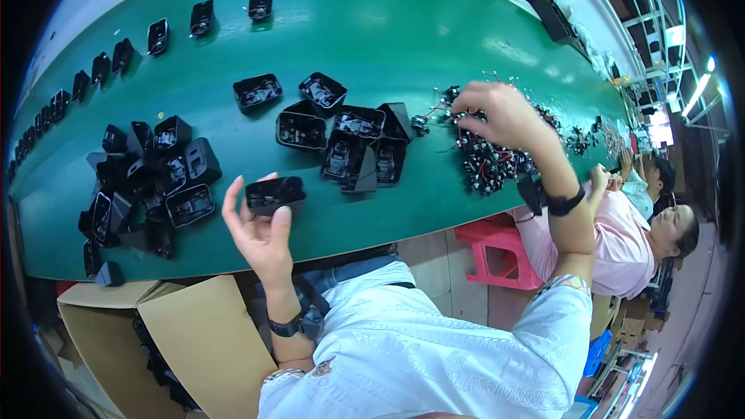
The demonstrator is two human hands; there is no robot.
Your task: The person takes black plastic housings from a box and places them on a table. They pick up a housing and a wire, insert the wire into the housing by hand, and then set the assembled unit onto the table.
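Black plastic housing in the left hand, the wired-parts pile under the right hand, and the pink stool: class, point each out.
black plastic housing (275,193), head view, its open top face
wired-parts pile (489,163), head view, middle of the heap
pink stool (497,252), head view, its seat

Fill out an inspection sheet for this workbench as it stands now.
Surface: green belt, long, curved by the lens.
Job's things: black housing in the left hand; wired parts pile under the right hand.
Clutter: housing heap; housing cluster; row of housings.
Grippers: left grips the housing; right reaches into the pile, grip unclear.
Cables: thin red leads in the pile.
Surroundings: cardboard box, pink stool, a co-worker.
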